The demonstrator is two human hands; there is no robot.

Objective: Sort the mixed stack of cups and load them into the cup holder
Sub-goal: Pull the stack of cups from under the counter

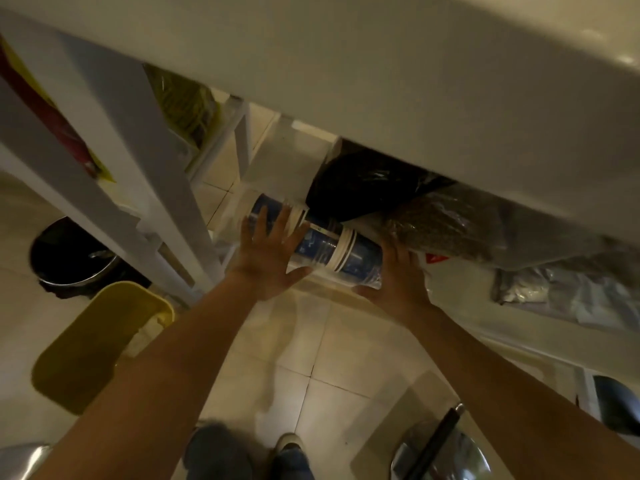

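Note:
A stack of blue cups with white rims [325,245], wrapped in clear plastic, lies on its side on a low shelf under the white counter [415,81]. My left hand [268,258] rests flat on the stack's left part, fingers spread and thumb under it. At the stack's right end my right hand [398,282] cups the end, its fingers hidden behind the cups. No cup holder is in view.
A black bag [360,188] and a clear bag of brown material [446,226] lie behind the stack. More plastic bags [561,292] sit to the right. A black-lined bin [72,258] and a yellow bin [100,344] stand on the tiled floor at the left. White shelf posts [166,188] rise at the left.

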